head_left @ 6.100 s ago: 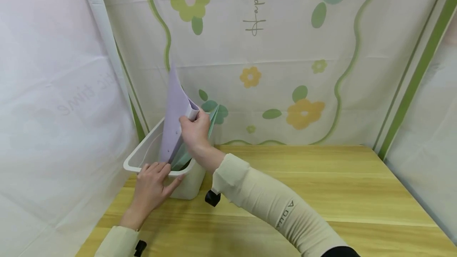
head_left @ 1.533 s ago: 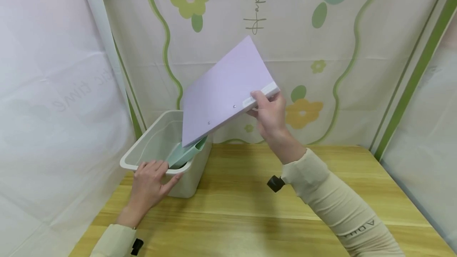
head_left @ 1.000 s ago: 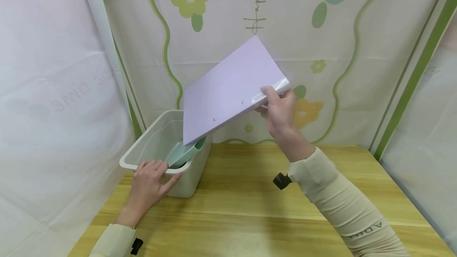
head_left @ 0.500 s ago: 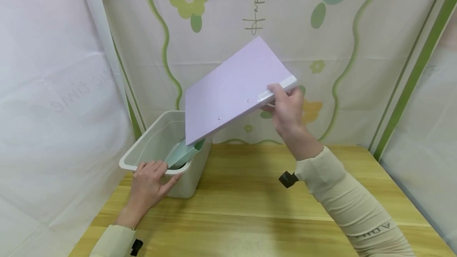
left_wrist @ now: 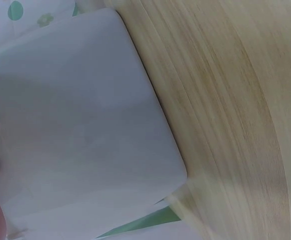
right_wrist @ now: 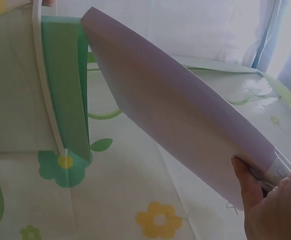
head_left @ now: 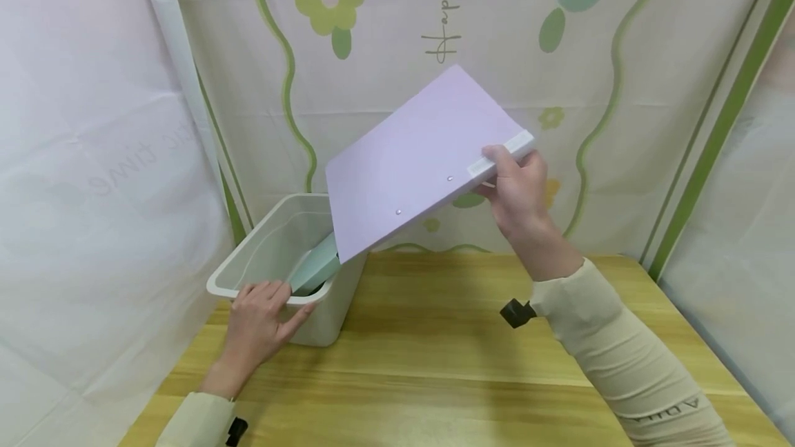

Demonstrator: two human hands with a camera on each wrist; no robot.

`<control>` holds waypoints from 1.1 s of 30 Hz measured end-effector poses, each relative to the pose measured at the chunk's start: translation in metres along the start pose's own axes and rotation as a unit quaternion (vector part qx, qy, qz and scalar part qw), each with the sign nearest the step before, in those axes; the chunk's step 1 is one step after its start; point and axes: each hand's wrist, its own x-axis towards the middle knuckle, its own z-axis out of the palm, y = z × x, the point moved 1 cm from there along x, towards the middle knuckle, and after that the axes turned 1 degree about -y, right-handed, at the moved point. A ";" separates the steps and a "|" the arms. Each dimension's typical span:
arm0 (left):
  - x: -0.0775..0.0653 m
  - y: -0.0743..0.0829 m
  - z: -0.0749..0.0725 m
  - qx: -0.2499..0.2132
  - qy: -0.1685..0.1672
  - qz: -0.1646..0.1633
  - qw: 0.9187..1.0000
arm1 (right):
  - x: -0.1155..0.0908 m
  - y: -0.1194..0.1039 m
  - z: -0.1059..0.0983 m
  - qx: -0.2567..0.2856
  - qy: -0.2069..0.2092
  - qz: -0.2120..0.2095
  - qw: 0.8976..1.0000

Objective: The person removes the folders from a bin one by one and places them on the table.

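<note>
A lilac ring binder point(head_left: 416, 157) is held up, tilted, by my right hand point(head_left: 518, 192), thumb on the white spine label and fingers behind. Its lower corner overlaps a mint-green folder point(head_left: 315, 267) that leans inside a white plastic bin point(head_left: 326, 319). My left hand point(head_left: 257, 326) grips the bin's near rim, fingers hooked over the edge and thumb along the outside. In the right wrist view the green folder point(right_wrist: 65, 80) sticks out above the bin's rim, beside the binder point(right_wrist: 170, 110). The bin's outer wall point(left_wrist: 85, 115) fills much of the left wrist view.
The bin stands at the back left of a wood-grain table point(head_left: 422, 336). Behind it hangs a white curtain with printed flowers point(head_left: 385, 88); another white curtain point(head_left: 99, 178) closes the left side, close to the bin.
Over six seconds my right hand has drawn the binder up out of the bin and to the right; it still drifts rightward. The left hand stays on the rim.
</note>
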 end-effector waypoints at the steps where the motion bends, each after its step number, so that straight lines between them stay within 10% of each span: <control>1: 0.000 0.000 0.000 0.000 0.000 0.000 1.000 | 0.000 0.000 -0.001 0.000 0.001 0.001 1.000; 33: 0.000 0.001 0.004 0.004 0.001 0.000 1.000 | 0.007 -0.012 -0.039 -0.059 -0.010 0.053 0.997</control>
